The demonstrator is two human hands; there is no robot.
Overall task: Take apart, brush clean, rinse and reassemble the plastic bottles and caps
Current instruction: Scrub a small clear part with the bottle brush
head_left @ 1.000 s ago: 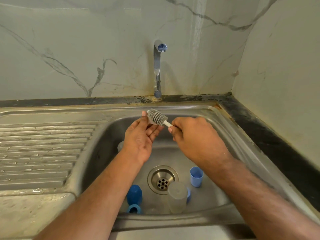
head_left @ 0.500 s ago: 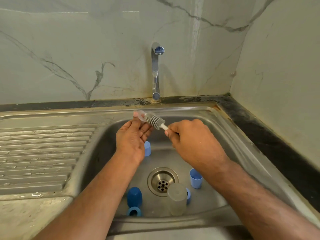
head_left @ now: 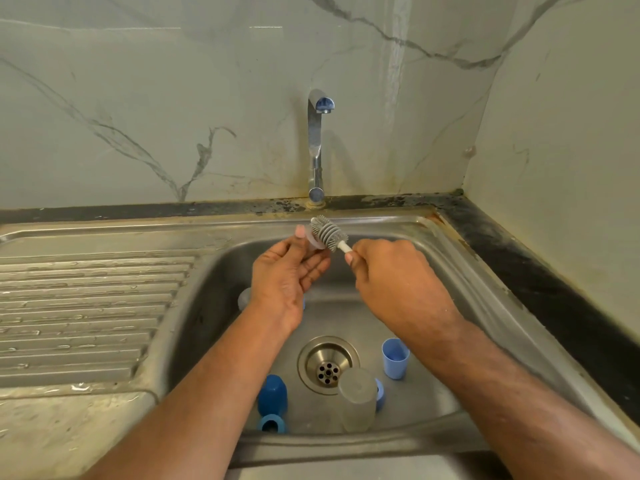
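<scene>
Over the sink, my left hand (head_left: 287,271) pinches a small clear plastic piece (head_left: 312,242) between thumb and fingertips. My right hand (head_left: 391,282) grips the white handle of a grey silicone bottle brush (head_left: 323,233), whose head lies against the clear piece. On the sink floor stand a clear bottle (head_left: 356,398), a light blue cup (head_left: 394,358), a dark blue cap (head_left: 272,394) and a blue ring (head_left: 272,424). A light blue part (head_left: 380,389) peeks from behind the bottle. Another clear piece (head_left: 244,298) is half hidden by my left wrist.
The steel sink (head_left: 460,271) has a drain (head_left: 327,365) at its middle and a ribbed draining board (head_left: 86,313) on the left. A tap (head_left: 317,147) stands at the back with no water running. Marble walls close the back and right.
The brush head has slid right and up along the clear piece. My left hand has shifted and now hides the light blue cap seen behind it half a second ago.
</scene>
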